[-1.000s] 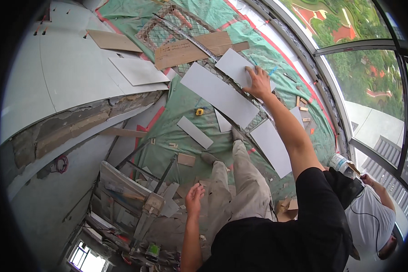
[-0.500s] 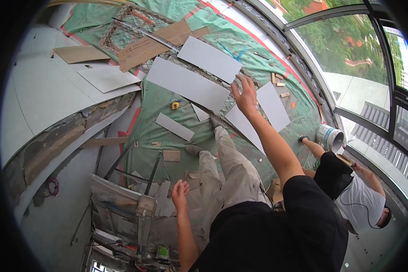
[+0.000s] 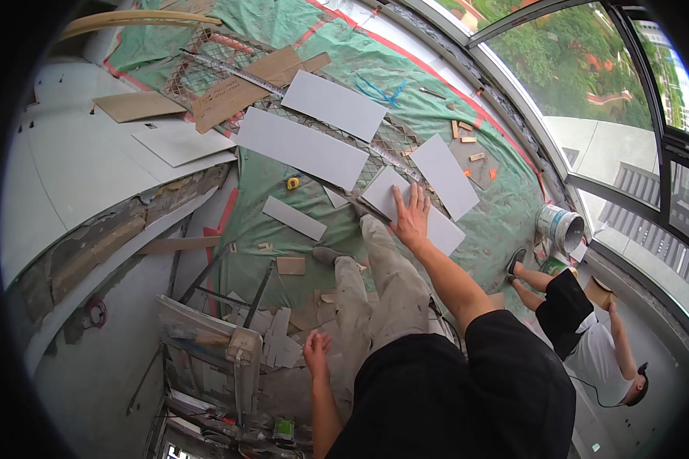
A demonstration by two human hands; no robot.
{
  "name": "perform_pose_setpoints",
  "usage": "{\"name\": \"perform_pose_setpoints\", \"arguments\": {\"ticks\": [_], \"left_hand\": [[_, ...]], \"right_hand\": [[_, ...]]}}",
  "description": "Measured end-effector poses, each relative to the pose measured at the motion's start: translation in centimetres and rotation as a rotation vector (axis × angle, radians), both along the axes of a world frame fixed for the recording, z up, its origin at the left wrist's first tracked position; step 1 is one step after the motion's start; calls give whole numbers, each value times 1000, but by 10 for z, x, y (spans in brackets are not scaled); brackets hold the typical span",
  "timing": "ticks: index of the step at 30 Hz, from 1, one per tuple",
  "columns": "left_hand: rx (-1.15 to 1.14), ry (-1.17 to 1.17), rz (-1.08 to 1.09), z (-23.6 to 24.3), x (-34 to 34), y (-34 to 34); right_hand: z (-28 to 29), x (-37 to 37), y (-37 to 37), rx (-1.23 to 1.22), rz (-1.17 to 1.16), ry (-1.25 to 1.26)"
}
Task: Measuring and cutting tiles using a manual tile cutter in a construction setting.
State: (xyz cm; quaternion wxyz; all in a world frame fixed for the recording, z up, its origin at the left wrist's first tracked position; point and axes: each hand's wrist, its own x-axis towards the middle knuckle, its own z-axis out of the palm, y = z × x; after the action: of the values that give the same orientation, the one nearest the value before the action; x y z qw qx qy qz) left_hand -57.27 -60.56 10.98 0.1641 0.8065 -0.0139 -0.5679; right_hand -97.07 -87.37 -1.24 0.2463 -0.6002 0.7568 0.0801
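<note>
Pale grey tile (image 3: pixel 406 206) lies flat on the green floor sheet (image 3: pixel 505 206) in the head view, and the right hand (image 3: pixel 412 218) rests on it, palm down, fingers (image 3: pixel 419 195) spread wide and straight, gripping nothing. The arm reaches out from the lower right, past the person's own legs in light, stained trousers (image 3: pixel 383 291). Just right of this tile, touching or nearly so, lies a second grey tile (image 3: pixel 444 174); I cannot tell whether their edges overlap.

Farther away and to the left sit two longer grey tiles, the nearer long tile (image 3: pixel 302 147) and the farther long tile (image 3: pixel 334 104), both partly over a sheet of wire mesh (image 3: pixel 207 61). A brown cardboard piece (image 3: pixel 241 86) lies at the mesh's far left edge. A narrow grey strip (image 3: pixel 294 218) lies left of the legs, with a small yellow tape measure (image 3: pixel 292 183) just beyond it.

The left hand (image 3: pixel 315 353) hangs low by the person's side, fingers loosely open and slightly curled, empty, near a metal stand (image 3: pixel 207 336) cluttered with tile offcuts.

At the right, a white bucket (image 3: pixel 559 228) stands by the window, and another person in a white shirt (image 3: pixel 589 356) sits close to it, well apart from the tiles.
</note>
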Motion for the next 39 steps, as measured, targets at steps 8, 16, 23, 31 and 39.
{"name": "perform_pose_setpoints", "arguments": {"ticks": [8, 16, 23, 31, 39], "left_hand": [[-97, 24, 23, 0, -15, -4], [-118, 78, 4, -20, -11, -8], [-223, -11, 144, 8, -3, 11], [-155, -78, 376, 15, -50, 74], [-86, -28, 491, -19, -76, 133]], "right_hand": [[10, -3, -6, -60, 49, -12], [12, -12, -15, -153, 71, -72], [-19, -12, -72, -449, -33, -266], [-44, -31, -149, -251, -195, -242], [-18, 32, -120, -234, -153, -475]]}}
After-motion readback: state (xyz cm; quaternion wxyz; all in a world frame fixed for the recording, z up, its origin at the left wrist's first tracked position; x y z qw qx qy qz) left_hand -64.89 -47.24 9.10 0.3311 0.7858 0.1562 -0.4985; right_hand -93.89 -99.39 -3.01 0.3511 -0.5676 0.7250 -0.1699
